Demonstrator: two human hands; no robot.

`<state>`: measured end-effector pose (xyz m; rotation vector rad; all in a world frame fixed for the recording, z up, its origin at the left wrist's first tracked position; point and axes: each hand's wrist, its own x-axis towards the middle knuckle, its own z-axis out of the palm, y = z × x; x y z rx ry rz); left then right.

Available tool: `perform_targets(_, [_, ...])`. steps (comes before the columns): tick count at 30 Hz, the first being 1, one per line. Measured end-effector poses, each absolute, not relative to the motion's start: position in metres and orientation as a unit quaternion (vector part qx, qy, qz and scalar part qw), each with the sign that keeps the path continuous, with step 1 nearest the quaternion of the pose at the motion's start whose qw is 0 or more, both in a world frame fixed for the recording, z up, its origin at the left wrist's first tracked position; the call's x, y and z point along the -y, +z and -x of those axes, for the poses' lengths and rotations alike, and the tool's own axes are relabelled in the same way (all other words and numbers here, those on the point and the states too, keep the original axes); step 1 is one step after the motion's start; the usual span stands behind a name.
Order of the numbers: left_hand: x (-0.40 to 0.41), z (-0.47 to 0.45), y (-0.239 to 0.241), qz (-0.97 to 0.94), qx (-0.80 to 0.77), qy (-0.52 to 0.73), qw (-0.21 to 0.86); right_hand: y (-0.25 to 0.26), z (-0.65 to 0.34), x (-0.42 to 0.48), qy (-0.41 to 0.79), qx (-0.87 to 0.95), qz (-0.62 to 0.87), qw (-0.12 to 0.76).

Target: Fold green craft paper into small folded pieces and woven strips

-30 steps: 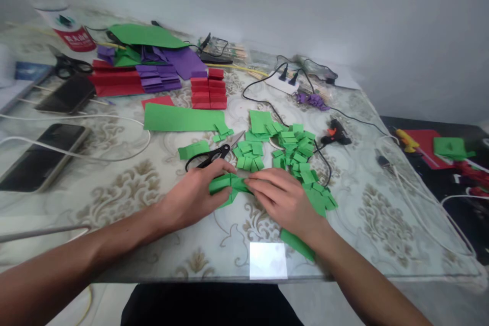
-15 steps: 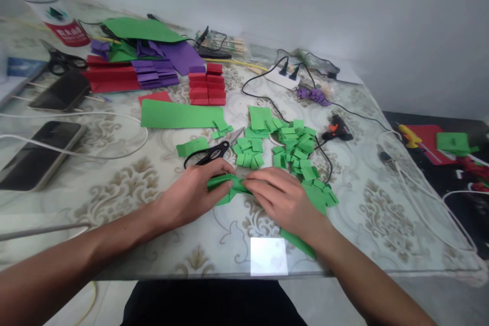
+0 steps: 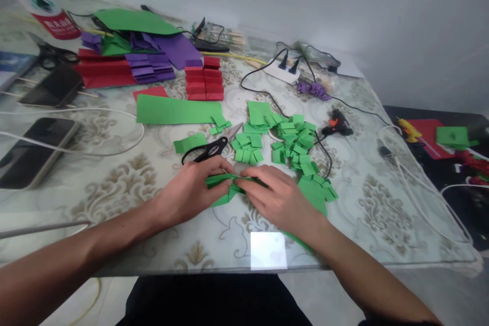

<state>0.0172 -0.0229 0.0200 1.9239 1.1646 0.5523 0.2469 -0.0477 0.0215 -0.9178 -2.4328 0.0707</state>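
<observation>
Near the table's front edge, a folded green paper strip (image 3: 222, 198) is pinched between both hands. My left hand (image 3: 194, 183) closes on its left part, thumb in front and fingers behind. My right hand (image 3: 280, 196) grips it farther right, with the fingertips of both hands almost meeting. Just beyond the left fingers lie black-handled scissors (image 3: 208, 150), blades pointing away to the right. Small cut green paper pieces (image 3: 248, 147) lie past the fingertips, and a heap of folded green pieces (image 3: 298, 140) spreads to the right. Under my right forearm is a larger green sheet (image 3: 313, 196), partly covered.
Across the back are a long green strip (image 3: 178, 110), folded red paper (image 3: 204, 80), purple folded strips (image 3: 151, 68) and a white power strip (image 3: 281, 71). A black glue gun (image 3: 337, 123) lies right, its cord near the heap. Phones (image 3: 36, 150) and a white cable occupy the left.
My right hand has shifted slightly left along the green paper strip, bringing its fingertips closer to the left ones. The whole view has tilted a little.
</observation>
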Motion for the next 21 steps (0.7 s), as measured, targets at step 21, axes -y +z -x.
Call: perform_targets(21, [0.0254, -0.0195, 0.0192, -0.832, -0.395, 0.235, 0.312, 0.0284, -0.2413, 0.0528, 0.02, 0.894, 0.383, 0.232])
